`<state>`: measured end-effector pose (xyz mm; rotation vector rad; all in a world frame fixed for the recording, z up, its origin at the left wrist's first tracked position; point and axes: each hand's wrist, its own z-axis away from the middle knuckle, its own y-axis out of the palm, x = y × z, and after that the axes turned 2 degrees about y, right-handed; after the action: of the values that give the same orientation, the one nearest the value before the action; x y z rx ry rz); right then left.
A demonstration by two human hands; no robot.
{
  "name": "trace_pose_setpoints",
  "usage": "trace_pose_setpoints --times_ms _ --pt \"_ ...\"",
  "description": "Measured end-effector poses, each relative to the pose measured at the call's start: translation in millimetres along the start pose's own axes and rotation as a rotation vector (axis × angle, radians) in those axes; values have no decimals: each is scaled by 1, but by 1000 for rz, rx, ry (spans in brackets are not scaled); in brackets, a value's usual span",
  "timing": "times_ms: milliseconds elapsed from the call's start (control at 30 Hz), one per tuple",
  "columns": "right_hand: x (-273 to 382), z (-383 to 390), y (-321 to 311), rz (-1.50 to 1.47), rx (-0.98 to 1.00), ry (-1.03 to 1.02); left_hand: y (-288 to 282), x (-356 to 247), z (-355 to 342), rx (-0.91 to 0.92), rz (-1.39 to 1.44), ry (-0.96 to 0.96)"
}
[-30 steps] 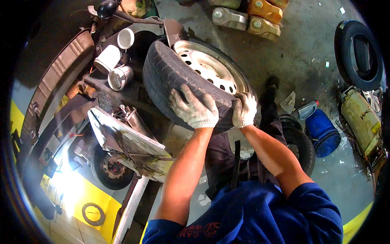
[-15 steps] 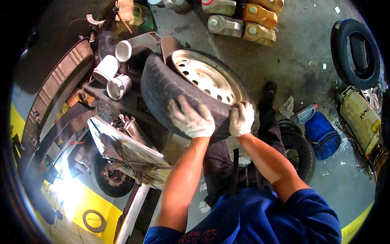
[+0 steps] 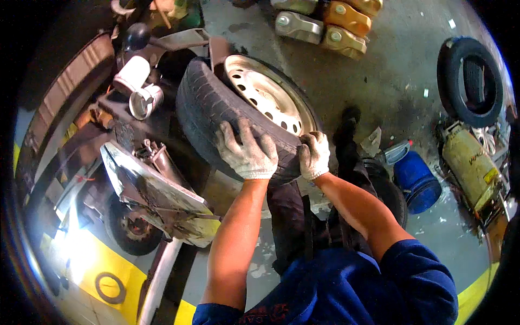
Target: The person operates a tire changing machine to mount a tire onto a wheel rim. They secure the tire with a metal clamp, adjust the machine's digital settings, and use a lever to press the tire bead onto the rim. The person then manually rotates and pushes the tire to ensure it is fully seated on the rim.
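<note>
A car wheel stands tilted in front of me, its black tyre around a white steel rim with a row of round holes. My left hand, in a whitish glove, presses on the tread with its fingers spread and slightly bent. Closer to the rim, my right hand, gloved alike, curls its fingers over the tyre's near right edge. A dark flat metal piece touches or overlaps the wheel's far side, joined to a grey metal arm. The wheel's underside is hidden.
At left stand white tubs and a tilted metal plate. Several oil jugs sit at the top. A blue bucket, a loose tyre and a yellowish tank are at right. Another tyre lies beside my leg.
The whole view has shifted a little, so most things appear further left. Both hands stay on the tyre; the left fingers look somewhat more bent.
</note>
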<state>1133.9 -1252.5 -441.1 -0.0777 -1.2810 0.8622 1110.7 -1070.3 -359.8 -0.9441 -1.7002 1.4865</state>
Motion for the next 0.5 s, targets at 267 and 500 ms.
trace_pose_setpoints --times_ms 267,500 --pt "11 -84 -19 67 57 -293 2 3 -2 -31 88 -40" --pt "218 -241 -16 -245 -273 -677 -6 7 -1 12 120 -104"
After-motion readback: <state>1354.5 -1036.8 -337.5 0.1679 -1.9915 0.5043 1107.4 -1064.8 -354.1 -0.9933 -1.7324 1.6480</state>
